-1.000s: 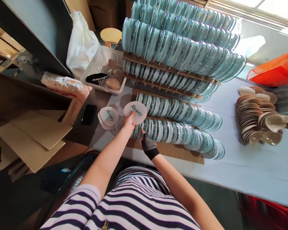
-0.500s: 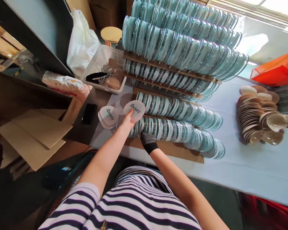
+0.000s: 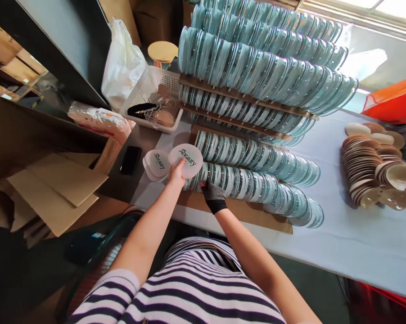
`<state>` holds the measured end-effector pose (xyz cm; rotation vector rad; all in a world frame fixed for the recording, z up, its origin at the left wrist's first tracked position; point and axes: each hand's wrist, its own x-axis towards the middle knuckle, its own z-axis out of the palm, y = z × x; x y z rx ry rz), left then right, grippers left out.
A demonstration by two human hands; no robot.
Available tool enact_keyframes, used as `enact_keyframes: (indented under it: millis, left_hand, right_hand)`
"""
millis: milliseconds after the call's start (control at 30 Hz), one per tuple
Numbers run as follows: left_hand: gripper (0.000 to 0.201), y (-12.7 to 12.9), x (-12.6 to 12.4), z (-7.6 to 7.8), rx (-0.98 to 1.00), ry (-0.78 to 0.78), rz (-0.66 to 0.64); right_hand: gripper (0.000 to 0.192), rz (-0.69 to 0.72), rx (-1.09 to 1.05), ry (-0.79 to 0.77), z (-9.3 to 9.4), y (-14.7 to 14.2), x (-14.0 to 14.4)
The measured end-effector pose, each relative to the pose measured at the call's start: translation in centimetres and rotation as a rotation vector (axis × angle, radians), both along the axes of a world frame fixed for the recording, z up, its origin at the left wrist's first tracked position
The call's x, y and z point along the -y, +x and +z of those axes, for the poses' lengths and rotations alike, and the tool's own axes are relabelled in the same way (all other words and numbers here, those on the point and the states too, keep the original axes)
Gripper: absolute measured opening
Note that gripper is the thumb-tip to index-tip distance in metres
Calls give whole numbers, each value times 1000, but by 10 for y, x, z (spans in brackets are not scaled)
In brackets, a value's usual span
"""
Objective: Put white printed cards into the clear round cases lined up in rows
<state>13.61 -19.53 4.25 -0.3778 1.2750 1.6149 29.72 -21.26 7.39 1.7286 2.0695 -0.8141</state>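
White table point(image 3: 341, 234), left hand point(image 3: 177, 173) gripping printed disc point(image 3: 186, 160), gloved right hand point(image 3: 214, 196) (grip unclear) at clear discs point(image 3: 250, 184)

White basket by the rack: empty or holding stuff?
Holding stuff. The white basket contains a black-handled tool and tan rounded pieces.

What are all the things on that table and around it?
Printed disc: one, frosted white with black lettering, held up at the near row's left end.
Disc pile: a few, same white, left of it.
Clear discs: too many to count, blue-green, in rows on edge across the table and racks.
Tan pads: a stack, beige, at the right.
Basket: one, white, behind the piles.
Phone: one, black, left.
Plastic bag: one, white, back left.
Cardboard sheets: several, brown, far left.
Orange bin: one, back right.
Left hand: bare, holds the printed disc.
Right hand: black glove, at the near row.
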Motion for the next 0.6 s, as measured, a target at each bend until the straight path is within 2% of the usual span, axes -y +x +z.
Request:
enact_keyframes:
  millis: [133,233,333,400,467,600]
  left_hand:
    - [40,-8,-6,0,8,-20,-16]
    - [39,-16,-17,-2,-134,23,-23]
    - [36,-12,-26,-10,-249,38,-153]
    - [34,-3,-26,-17,-236,22,-301]
    - [32,8,-25,-23,-211,-2,-391]
    - [28,16,-22,-25,-220,-16,-385]
  right_hand:
    - [35,66,51,38,-2,-5,-10]
    - [35,78,93,28,-2,-6,-12]
    - [34,79,117,-7,0,0,-10]
    - [33,82,124,-27,0,5,-9]
    - [34,81,121,-36,-2,8,-8]
    - [30,30,34,-100,-7,7,-5]
